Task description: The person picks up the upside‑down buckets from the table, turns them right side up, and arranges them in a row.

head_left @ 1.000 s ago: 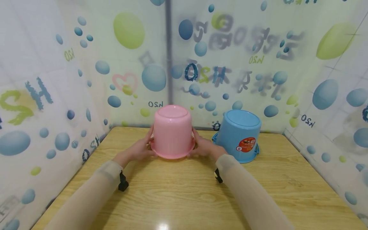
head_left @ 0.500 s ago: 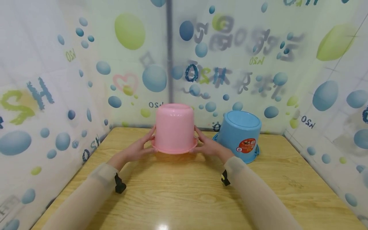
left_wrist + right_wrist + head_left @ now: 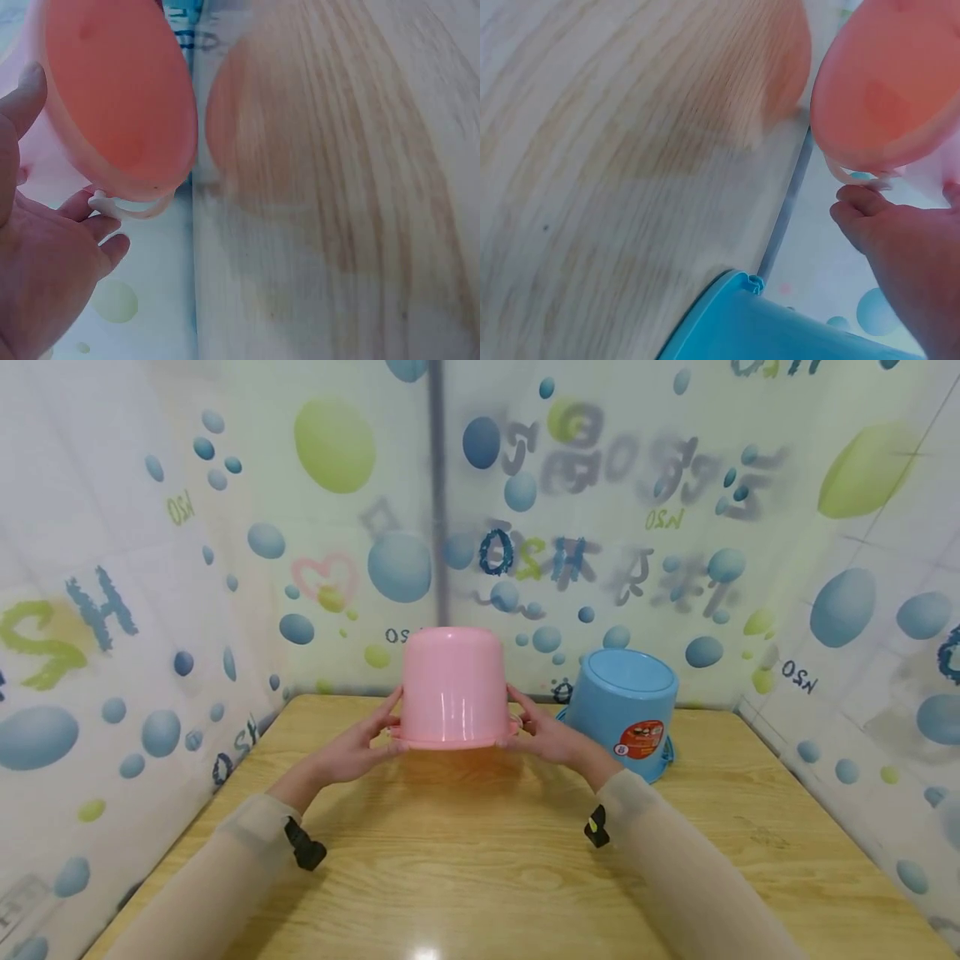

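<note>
Pink plastic bucket (image 3: 454,689), inverted above wooden table (image 3: 465,860), fingers of left hand (image 3: 348,756) and right hand (image 3: 557,743) gripping it; blue plastic bucket (image 3: 611,702), near far edge.

Spotted wall hangings (image 3: 412,502), three sides.
Wood-grain tabletop (image 3: 465,860) beneath left hand (image 3: 352,753) and right hand (image 3: 558,742); dark vertical strip (image 3: 438,485) beyond, between them; bright glare (image 3: 427,953) on wood, nearer side of both.

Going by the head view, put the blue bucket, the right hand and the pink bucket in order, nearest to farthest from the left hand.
1. The pink bucket: its left side is in the left hand.
2. The right hand: at the pink bucket's right side.
3. The blue bucket: farther right, beyond the right hand.
</note>
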{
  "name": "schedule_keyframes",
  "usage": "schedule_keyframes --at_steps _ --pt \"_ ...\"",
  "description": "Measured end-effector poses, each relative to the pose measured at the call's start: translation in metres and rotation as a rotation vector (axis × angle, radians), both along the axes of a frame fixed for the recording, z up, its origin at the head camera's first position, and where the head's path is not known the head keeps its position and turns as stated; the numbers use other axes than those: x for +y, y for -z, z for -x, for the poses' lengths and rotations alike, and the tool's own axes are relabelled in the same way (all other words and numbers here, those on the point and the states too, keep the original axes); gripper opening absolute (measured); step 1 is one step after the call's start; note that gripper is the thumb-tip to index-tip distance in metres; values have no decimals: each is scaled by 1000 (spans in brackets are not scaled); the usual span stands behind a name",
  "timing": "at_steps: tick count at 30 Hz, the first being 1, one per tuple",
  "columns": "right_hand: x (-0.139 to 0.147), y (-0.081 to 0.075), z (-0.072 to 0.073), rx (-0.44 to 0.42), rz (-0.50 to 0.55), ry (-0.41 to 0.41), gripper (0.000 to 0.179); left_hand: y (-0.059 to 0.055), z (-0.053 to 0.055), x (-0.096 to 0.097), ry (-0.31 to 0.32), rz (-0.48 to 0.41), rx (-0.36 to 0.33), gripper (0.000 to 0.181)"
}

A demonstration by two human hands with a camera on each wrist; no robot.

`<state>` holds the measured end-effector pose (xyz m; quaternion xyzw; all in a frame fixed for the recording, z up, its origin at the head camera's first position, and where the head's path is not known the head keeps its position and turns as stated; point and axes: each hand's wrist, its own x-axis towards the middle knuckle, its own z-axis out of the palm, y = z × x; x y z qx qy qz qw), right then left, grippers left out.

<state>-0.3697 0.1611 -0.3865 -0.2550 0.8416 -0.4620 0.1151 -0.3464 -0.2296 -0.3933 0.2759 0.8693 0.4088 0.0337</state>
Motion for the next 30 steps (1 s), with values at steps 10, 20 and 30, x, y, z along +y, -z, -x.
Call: schedule_keyframes --at_steps 10,20,30 --pt "-2 -1 -11 -6 104 0 97 -4 -1 2 81 -133 -30 95" --pt "-5 -5 -18 40 93 43 95 -4 -3 3 89 -180 -19 88" --pt "-6 -13 -24 62 134 63 82 -14 -8 8 -29 -197 5 70"
